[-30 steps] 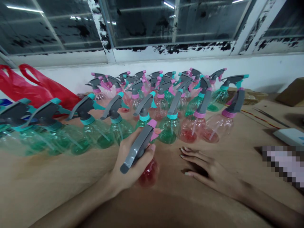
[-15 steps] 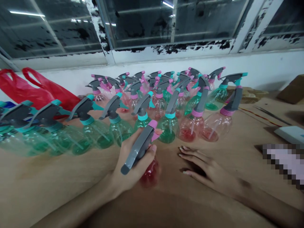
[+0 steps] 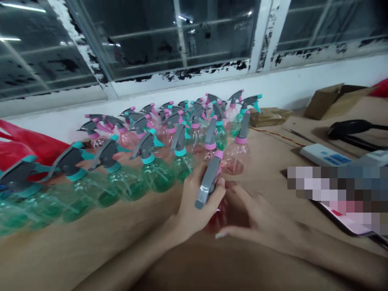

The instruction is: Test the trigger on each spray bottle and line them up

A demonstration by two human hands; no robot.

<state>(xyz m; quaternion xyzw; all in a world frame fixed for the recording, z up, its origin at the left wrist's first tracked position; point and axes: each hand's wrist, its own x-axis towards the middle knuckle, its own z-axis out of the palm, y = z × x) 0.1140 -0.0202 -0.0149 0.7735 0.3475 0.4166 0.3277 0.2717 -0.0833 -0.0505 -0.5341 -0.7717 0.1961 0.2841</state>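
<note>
My left hand (image 3: 198,202) is wrapped round the neck of a red spray bottle (image 3: 218,214) with a grey and pink trigger head. Its lower part shows between my two hands, near the table's front. My right hand (image 3: 254,214) is beside that bottle on its right, thumb and fingers spread; whether it touches the bottle I cannot tell. Just beyond the hands stands a pink-collared spray bottle (image 3: 236,155) with a little red liquid. A row of green spray bottles (image 3: 157,176) with turquoise collars runs off to the left.
More spray bottles (image 3: 171,133) crowd together near the wall. A red plastic bag (image 3: 36,141) lies at left. On the right are a flat cardboard box (image 3: 269,117), an open carton (image 3: 330,101), tweezers (image 3: 298,135), a white device (image 3: 324,155) and a partly blurred phone (image 3: 348,220).
The view has swung right. My left hand still grips the red spray bottle. My right hand, flat on the table before, has come in close to the bottle with thumb and fingers apart.
</note>
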